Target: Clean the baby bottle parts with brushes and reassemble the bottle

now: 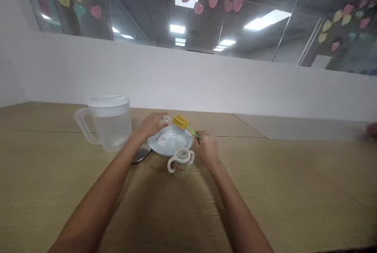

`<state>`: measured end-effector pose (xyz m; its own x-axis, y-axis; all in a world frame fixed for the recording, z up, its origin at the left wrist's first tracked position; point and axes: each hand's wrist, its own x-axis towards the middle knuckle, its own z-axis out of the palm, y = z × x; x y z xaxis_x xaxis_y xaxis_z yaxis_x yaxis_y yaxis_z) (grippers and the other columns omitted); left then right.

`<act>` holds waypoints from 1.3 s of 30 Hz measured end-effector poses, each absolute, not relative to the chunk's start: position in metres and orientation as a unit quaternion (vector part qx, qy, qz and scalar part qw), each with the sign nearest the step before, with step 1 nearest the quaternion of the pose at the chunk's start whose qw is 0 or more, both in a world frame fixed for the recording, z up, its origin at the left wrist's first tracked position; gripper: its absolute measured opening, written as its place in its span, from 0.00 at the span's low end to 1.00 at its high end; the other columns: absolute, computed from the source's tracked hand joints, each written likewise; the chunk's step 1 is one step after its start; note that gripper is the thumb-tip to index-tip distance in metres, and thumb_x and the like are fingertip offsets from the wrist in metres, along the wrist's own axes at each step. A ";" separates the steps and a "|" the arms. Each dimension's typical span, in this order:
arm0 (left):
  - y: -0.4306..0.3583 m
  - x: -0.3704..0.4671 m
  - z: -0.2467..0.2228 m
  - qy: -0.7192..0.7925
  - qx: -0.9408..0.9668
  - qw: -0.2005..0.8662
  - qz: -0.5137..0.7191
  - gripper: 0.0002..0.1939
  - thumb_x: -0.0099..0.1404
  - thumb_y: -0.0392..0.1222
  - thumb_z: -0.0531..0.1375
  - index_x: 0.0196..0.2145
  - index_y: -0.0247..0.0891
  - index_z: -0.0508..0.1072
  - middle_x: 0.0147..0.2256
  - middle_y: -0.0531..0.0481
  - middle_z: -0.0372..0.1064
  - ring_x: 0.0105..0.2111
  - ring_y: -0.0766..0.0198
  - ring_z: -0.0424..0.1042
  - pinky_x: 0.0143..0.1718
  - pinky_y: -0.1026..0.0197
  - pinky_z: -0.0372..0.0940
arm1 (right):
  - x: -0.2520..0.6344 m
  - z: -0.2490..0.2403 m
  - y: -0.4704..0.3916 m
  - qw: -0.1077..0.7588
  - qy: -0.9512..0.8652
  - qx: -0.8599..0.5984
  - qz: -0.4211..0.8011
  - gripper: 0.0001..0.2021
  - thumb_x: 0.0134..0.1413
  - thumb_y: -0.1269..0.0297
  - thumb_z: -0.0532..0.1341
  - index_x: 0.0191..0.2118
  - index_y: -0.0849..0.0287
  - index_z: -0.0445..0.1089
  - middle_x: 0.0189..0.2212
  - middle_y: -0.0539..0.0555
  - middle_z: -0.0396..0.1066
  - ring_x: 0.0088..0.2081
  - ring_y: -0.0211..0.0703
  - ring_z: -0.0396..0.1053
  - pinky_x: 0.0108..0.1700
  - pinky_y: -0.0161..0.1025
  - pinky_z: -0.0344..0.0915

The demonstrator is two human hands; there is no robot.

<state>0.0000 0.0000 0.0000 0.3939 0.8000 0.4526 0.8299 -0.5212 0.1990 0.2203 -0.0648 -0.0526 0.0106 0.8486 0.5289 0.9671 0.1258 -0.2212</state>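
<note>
My right fingers [200, 133] are closed on the green handle of the brush [180, 121], and its yellow head hangs over the back right of the bowl [173, 149]. My left fingers [159, 116] curl around the clear piece [166, 120], by the bowl's back left rim; finger and thumb grasp its side. The brush head and the clear piece are near each other, with a narrow gap between them.

A white ring [162, 140] lies in the bowl, toward the left. The bottle [180, 166] stands upright in front of the bowl, its two white handles out to the sides; I can't tell if it touches the rim. My left forearm passes between the jug [114, 127] and the bowl, partly hiding a dark disc [141, 154] on the table [279, 182].

The jug, lid on, has its handle facing left, away from my arm. Behind the bowl, the table runs back a little to the white wall [188, 84]; to my right it stretches wide, and another person's hand [372, 129] shows at the far right edge.
</note>
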 end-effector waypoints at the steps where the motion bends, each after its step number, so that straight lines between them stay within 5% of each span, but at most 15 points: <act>1: 0.001 -0.004 0.004 -0.486 -0.823 0.037 -0.292 0.27 0.63 0.51 0.51 0.56 0.35 0.61 0.47 0.40 0.66 0.48 0.52 0.65 0.50 0.52 0.58 | 0.220 -0.053 -0.065 0.282 -0.691 -0.658 -0.103 0.12 0.56 0.70 0.52 0.41 0.59 0.71 0.34 0.56 0.72 0.36 0.42 0.68 0.29 0.34 0.51; 8: 0.006 0.003 0.005 -0.446 -0.752 -0.115 -0.471 0.26 0.65 0.53 0.46 0.54 0.34 0.61 0.43 0.42 0.68 0.38 0.59 0.69 0.39 0.57 0.66 | 0.220 -0.053 -0.067 0.321 -0.720 -0.603 -0.123 0.13 0.57 0.68 0.52 0.42 0.57 0.72 0.36 0.55 0.72 0.34 0.39 0.68 0.28 0.33 0.52; 12: 0.007 0.017 -0.004 -0.439 -0.730 -0.213 -0.479 0.25 0.64 0.54 0.50 0.49 0.31 0.65 0.43 0.39 0.68 0.33 0.60 0.71 0.32 0.59 0.67 | 0.220 -0.056 -0.069 0.342 -0.737 -0.560 -0.160 0.13 0.57 0.69 0.51 0.42 0.56 0.72 0.35 0.54 0.72 0.31 0.38 0.67 0.26 0.32 0.52; 18: -0.009 0.012 0.015 -0.358 -0.757 -0.364 -0.408 0.23 0.61 0.57 0.54 0.41 0.32 0.69 0.41 0.41 0.70 0.38 0.59 0.71 0.39 0.56 0.68 | 0.219 -0.057 -0.067 0.435 -0.736 -0.493 -0.163 0.15 0.59 0.66 0.50 0.44 0.60 0.72 0.35 0.55 0.73 0.31 0.38 0.68 0.30 0.32 0.57; 23: -0.030 0.000 0.039 -0.300 -0.786 -0.315 -0.439 0.23 0.51 0.47 0.65 0.44 0.39 0.66 0.49 0.46 0.64 0.45 0.58 0.68 0.46 0.53 0.66 | 0.217 -0.051 -0.068 0.470 -0.759 -0.444 -0.073 0.15 0.60 0.63 0.49 0.42 0.60 0.72 0.32 0.55 0.74 0.32 0.39 0.69 0.34 0.32 0.59; 32: -0.054 0.002 0.058 -0.326 -0.833 -0.211 -0.395 0.23 0.50 0.46 0.64 0.44 0.38 0.67 0.47 0.46 0.66 0.40 0.58 0.71 0.45 0.52 0.67 | 0.213 -0.041 -0.077 0.419 -0.773 -0.475 0.036 0.16 0.61 0.65 0.45 0.37 0.59 0.70 0.21 0.49 0.69 0.24 0.36 0.66 0.30 0.31 0.57; 39: -0.062 0.014 0.059 -0.446 -0.827 -0.005 -0.342 0.21 0.59 0.56 0.55 0.42 0.39 0.71 0.40 0.47 0.71 0.32 0.60 0.70 0.34 0.58 0.64 | 0.220 -0.049 -0.071 0.391 -0.772 -0.484 -0.130 0.16 0.62 0.64 0.47 0.40 0.61 0.72 0.26 0.54 0.74 0.24 0.37 0.67 0.26 0.32 0.52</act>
<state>0.0138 -0.0621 0.0585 0.3678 0.7413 0.5614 0.7340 -0.6021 0.3141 0.2201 -0.0713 -0.0488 -0.2252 0.6462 0.7292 0.8488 0.4976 -0.1788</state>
